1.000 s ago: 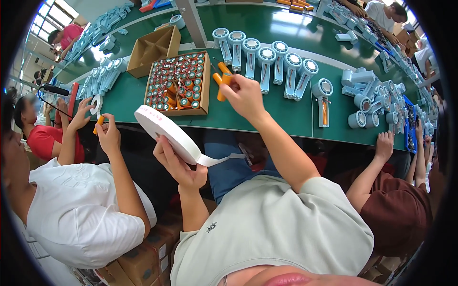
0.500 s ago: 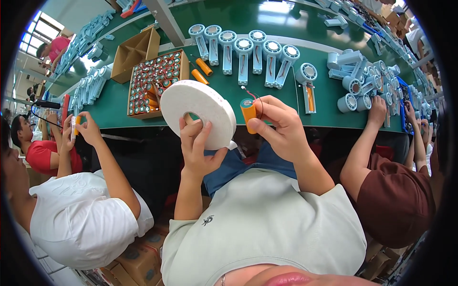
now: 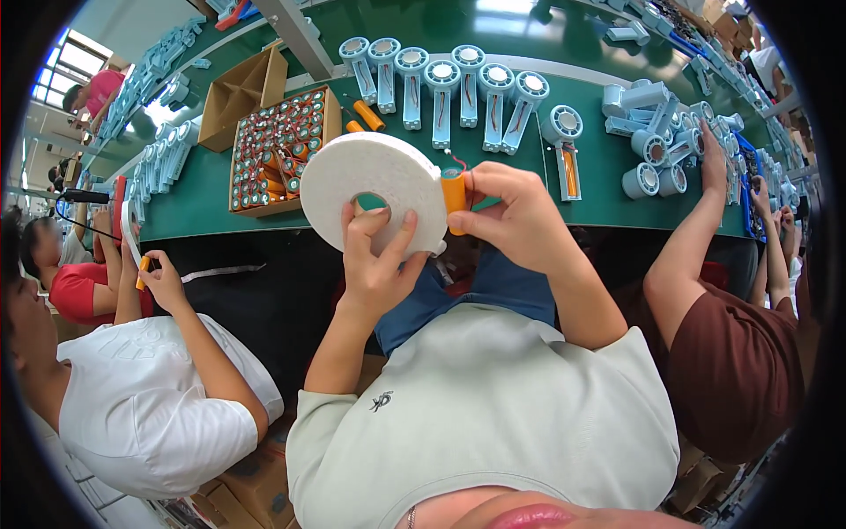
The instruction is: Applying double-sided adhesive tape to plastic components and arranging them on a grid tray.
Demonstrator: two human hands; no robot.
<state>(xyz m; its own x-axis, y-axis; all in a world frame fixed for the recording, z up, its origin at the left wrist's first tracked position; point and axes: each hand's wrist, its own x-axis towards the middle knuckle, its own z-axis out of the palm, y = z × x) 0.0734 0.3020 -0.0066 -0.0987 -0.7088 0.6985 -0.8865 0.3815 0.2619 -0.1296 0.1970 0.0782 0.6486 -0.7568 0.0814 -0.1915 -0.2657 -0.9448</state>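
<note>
My left hand [image 3: 374, 264] grips a wide roll of white tape [image 3: 339, 172], with fingertips in the hole of its core. The roll is held up over the table's front edge. In my right hand [image 3: 522, 216] is an orange cylindrical battery [image 3: 453, 192], pinched upright between thumb and fingers. A thin red wire rises from the battery's top to a small white plug. The battery's side lies against the roll's right edge, where the tape's outer layer is. A loose bit of tape shows at the roll's lower right, by my left fingertips.
Beyond the roll stands a cardboard box [image 3: 334, 123] of wired batteries; loose batteries [image 3: 367, 115] lie beside it. Several light-blue handheld fan bodies [image 3: 441, 79] stand in a row. One fan body [image 3: 562, 128] holds a battery. More fans pile at right, near a co-worker's hand [image 3: 712, 163].
The battery has come left against the roll's edge and stands more upright. The roll has turned to face me more. At left, the co-worker's hand with a battery has moved lower.
</note>
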